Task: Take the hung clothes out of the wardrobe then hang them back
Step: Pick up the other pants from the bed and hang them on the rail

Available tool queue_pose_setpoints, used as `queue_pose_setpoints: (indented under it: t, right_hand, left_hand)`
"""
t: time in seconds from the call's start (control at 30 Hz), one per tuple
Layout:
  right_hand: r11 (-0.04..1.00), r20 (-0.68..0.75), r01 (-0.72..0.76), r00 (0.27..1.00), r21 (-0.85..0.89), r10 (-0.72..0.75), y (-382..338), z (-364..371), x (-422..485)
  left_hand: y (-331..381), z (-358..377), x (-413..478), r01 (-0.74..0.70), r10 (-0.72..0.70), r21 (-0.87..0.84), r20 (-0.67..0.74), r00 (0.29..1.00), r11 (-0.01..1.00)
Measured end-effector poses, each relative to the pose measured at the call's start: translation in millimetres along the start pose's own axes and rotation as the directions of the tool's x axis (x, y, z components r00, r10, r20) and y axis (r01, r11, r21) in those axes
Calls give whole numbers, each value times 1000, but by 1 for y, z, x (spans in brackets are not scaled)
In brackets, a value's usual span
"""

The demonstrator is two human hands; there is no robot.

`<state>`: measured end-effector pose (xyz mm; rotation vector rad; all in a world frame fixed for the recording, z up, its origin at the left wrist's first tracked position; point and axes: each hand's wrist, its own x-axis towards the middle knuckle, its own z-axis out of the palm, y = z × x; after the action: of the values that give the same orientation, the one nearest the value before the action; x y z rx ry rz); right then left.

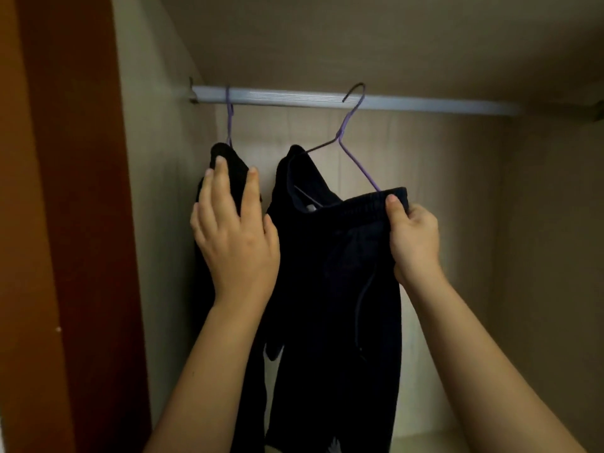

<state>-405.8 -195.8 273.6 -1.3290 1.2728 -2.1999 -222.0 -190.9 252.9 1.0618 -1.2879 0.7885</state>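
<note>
A silver rail (pixel 408 104) crosses the top of the wardrobe. A black garment (pixel 230 168) hangs at the left on a purple wire hanger (pixel 229 122) hooked over the rail. My left hand (pixel 233 230) lies on this garment with its fingers spread and nearly straight. To its right, dark trousers (pixel 333 289) sit on a second purple wire hanger (pixel 351 138). That hanger is tilted, and its hook is at the rail; I cannot tell whether it rests on it. My right hand (pixel 413 237) pinches the trousers' elastic waistband at the hanger's right end.
The brown wardrobe door edge (pixel 72 223) stands close at the left. Beige panels form the inner left wall (pixel 157 191), back wall (pixel 457 191) and ceiling. The rail's right half carries no hangers. A light shelf floor (pixel 425 443) shows at the bottom.
</note>
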Motion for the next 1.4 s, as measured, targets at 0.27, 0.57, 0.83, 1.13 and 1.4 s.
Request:
queue_pose_setpoints:
  t: [0.27, 0.57, 0.83, 1.13, 1.4]
  right_hand:
    - [970, 21, 157, 988, -186, -156, -31, 68, 19]
    - [902, 13, 137, 989, -408, -144, -28, 99, 32]
    - [899, 70, 177, 984, -401, -163, 3, 76, 28]
    - [929, 183, 196, 973, -313, -143, 49, 5, -35]
    - [850, 38, -48, 996, -524, 79, 96, -101, -126]
  left_hand:
    - [-9, -5, 4, 121, -118, -63, 49, 992, 991]
    - [-19, 7, -6, 86, -76, -170, 66, 995, 982]
    - [-16, 7, -9, 82, -68, -224, 71, 995, 971]
    - [11, -2, -60, -72, 58, -165, -87, 995, 984]
    - [31, -13, -163, -56, 205, -512, 239, 949, 857]
